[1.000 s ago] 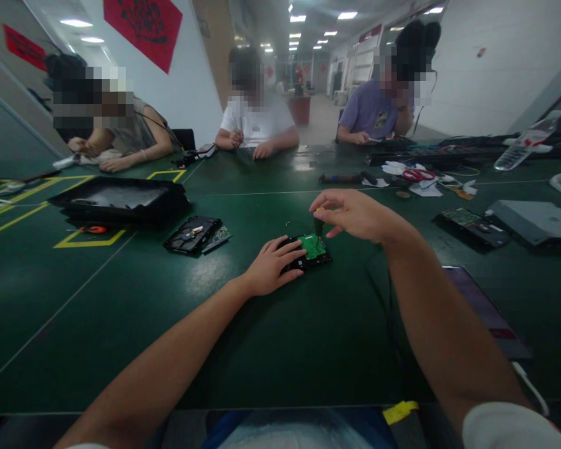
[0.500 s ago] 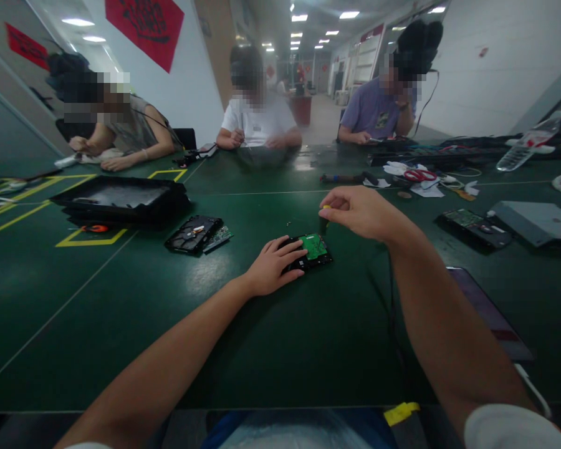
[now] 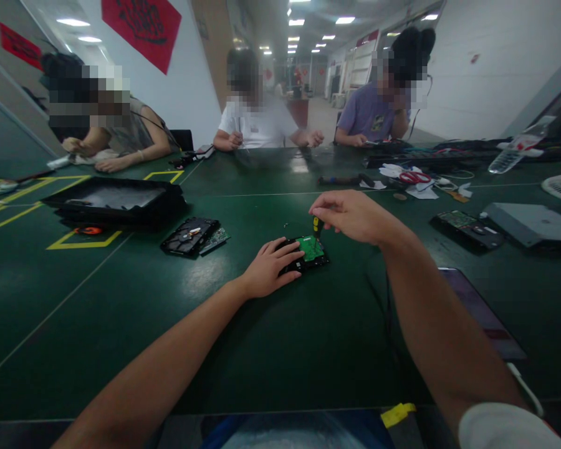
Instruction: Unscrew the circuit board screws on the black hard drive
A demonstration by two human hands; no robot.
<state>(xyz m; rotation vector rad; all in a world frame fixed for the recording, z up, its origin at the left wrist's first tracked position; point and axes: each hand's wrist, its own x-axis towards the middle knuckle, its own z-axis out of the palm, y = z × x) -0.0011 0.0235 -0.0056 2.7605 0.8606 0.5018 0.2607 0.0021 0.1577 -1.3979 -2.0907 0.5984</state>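
Note:
A hard drive [image 3: 322, 260] with a green circuit board [image 3: 312, 248] on top lies on the green table. My left hand [image 3: 272, 269] reaches across its left end, fingers spread over the top and thumb along the near edge, holding it down. In my right hand [image 3: 348, 215], thumb and fingers pinch a yellow-and-black screwdriver [image 3: 316, 227]. The screwdriver stands nearly upright over the board's right part, its tip at the board; contact with a screw is too small to make out. Tiny screws [image 3: 285, 224] lie just beyond the drive.
Another hard drive [image 3: 187, 237] and a loose circuit board [image 3: 217, 239] lie left, near black trays [image 3: 116, 202]. At right are a drive [image 3: 465, 229], a grey metal box [image 3: 533, 224], a tablet-like device [image 3: 484, 312] and red-handled scissors [image 3: 415, 178]. Several people sit opposite.
My right hand has shifted slightly left, and the screwdriver has come over the green board. My left hand stays on the drive. A person opposite has moved a hand outward.

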